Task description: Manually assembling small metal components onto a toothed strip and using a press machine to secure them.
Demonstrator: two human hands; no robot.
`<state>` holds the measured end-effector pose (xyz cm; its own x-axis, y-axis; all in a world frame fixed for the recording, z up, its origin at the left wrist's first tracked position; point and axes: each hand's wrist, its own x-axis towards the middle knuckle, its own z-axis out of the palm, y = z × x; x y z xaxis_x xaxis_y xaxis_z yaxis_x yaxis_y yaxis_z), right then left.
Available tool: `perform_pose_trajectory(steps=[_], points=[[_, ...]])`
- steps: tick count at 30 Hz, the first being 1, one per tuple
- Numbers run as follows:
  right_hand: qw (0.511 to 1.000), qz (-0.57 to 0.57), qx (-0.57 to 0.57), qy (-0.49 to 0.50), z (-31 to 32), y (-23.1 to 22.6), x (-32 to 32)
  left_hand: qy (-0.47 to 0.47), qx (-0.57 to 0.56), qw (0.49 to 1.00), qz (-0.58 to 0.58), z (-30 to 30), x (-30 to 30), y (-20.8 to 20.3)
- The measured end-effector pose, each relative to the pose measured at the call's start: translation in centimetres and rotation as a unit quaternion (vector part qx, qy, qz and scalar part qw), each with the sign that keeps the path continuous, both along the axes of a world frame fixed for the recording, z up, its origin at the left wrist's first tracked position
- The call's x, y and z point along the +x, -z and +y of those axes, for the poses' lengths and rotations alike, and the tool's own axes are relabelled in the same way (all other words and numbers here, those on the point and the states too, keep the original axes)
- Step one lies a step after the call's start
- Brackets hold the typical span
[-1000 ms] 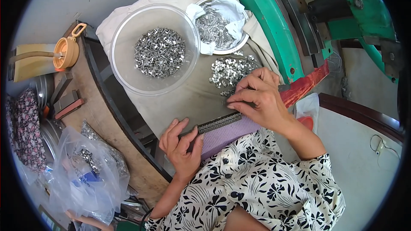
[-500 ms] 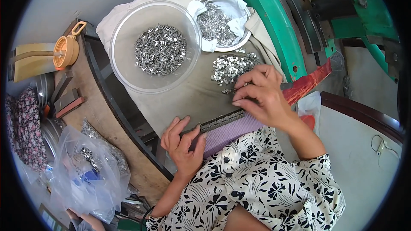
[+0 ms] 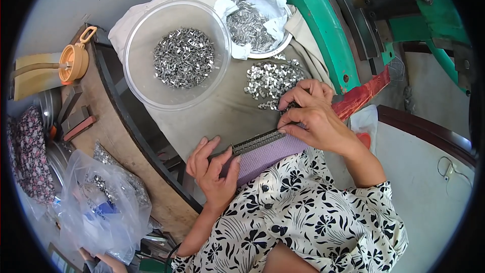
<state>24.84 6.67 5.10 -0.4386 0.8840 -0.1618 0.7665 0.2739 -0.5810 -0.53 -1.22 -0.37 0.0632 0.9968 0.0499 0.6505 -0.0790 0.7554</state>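
Observation:
A long dark metal rack with a row of narrow slots (image 3: 257, 142) lies along a purple woven-covered strip (image 3: 268, 162) in front of my body. My left hand (image 3: 214, 174) grips the rack's left end, thumb on the near side and fingers on the far side. At the right end, my right hand (image 3: 316, 116) pinches thumb and forefinger together against the rack; whatever is between the tips is too small to make out. Just beyond the right hand spreads a loose pile of small shiny metal pieces (image 3: 270, 81), partly covered by its curled fingers.
A clear plastic tub (image 3: 136, 78) of small metal parts stands on the beige cloth (image 3: 202, 121). Behind the pile sits a cloth-lined metal bowl (image 3: 289, 38) of thin pieces. A green machine (image 3: 318, 30) rises at right. Left are a wooden bench (image 3: 121, 136) and plastic bag (image 3: 101, 212).
My right hand's thumb and forefinger have come down closer onto the rack's right end. The left hand keeps its hold, and the whole view has shifted slightly.

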Motion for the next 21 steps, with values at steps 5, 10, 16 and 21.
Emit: perform_pose_trajectory(steps=[5,10,16,21], points=[[1.0,0.008,0.028,0.008,-0.2,0.6,0.0,-0.009,-0.001,1.0,0.006,-0.1,-0.1,0.0],[0.999,0.04,0.025,0.01,0.2,0.4,-1.6,-0.008,0.009,1.0,-0.007,0.1,0.0,0.1],[0.997,0.064,0.013,-0.034,0.5,1.2,-4.8,-0.005,0.008,1.0,-0.01,0.1,0.0,0.2],[0.997,0.06,-0.002,-0.057,0.6,1.5,-5.6,-0.005,0.004,1.0,-0.01,-0.1,0.0,0.3]])
